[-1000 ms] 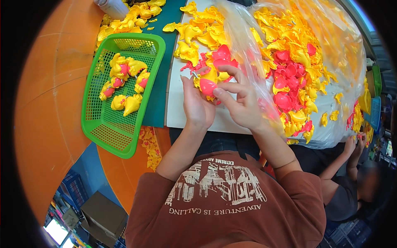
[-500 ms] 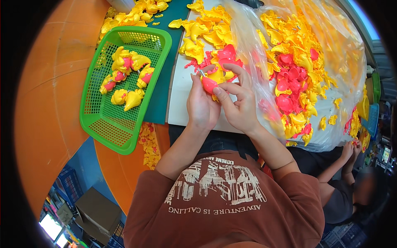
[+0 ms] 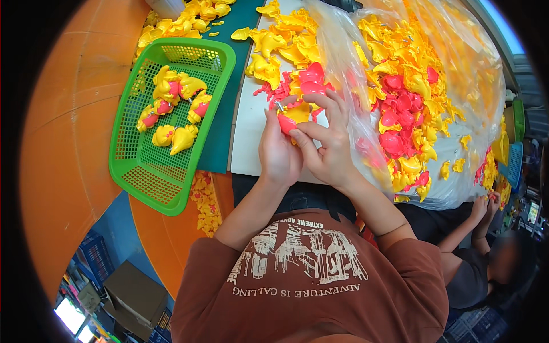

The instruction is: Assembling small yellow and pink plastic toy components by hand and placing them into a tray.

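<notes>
Pink-and-yellow toy part (image 3: 293, 118) held between left fingers (image 3: 270, 122), right fingers (image 3: 314, 132).

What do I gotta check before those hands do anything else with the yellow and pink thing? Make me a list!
1. Left hand supports the yellow-and-pink piece: ok, it is cupped against it.
2. Right hand has a grip: ok, thumb and finger are on the piece.
3. Metal pin fits firmly: cannot tell; it sticks out, but its base is too small to judge.
4. Green basket has room: ok, its bottom shows around the toy figures.
5. Loose parts are sorted by colour: not ok, yellow and pink lie mixed.
</notes>
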A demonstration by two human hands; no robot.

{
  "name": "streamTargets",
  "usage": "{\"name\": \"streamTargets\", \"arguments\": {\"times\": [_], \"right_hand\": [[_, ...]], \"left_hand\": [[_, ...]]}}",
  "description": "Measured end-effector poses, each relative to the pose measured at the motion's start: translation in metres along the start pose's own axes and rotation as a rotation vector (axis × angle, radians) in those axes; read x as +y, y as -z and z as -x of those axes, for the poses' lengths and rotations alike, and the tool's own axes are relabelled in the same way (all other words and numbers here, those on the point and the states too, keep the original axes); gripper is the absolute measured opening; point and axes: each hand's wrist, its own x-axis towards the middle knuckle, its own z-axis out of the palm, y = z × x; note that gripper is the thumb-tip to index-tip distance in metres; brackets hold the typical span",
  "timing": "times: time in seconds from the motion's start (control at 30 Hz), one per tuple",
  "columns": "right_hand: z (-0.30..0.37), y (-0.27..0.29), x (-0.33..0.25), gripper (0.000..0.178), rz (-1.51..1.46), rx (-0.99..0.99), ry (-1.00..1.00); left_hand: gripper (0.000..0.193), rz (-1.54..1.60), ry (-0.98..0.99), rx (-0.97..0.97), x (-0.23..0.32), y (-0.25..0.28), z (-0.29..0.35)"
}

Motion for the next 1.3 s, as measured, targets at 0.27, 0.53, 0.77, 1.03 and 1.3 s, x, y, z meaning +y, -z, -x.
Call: {"name": "streamTargets", "arguments": {"times": [0.27,0.53,0.77,1.03,1.3], "right_hand": [[-0.036,-0.027,0.027,0.017,-0.354,-0.098,-0.162],[-0.078,-0.06,0.073,0.012,0.646,-0.419,0.285],[-0.083,-0.012,0.069,0.017,0.291,-0.059,-0.102],[-0.057,0.032,0.037,0.019,-0.375,-0.519,-0.4],[-0.028,0.036,0.008,0.047,0.088,-0.106,0.19]], "left_hand": [[0.055,-0.298,-0.135,0.178,0.02,0.039,-0.011],[0.051,-0.232,-0.183,0.155,0.033,0.062,-0.015],[0.046,-0.27,-0.137,0.126,0.036,0.059,-0.02],[0.054,-0.289,0.106,-0.201,0.034,0.022,-0.013],[0.054,-0.264,0.083,-0.025,0.027,0.001,0.001]]}}
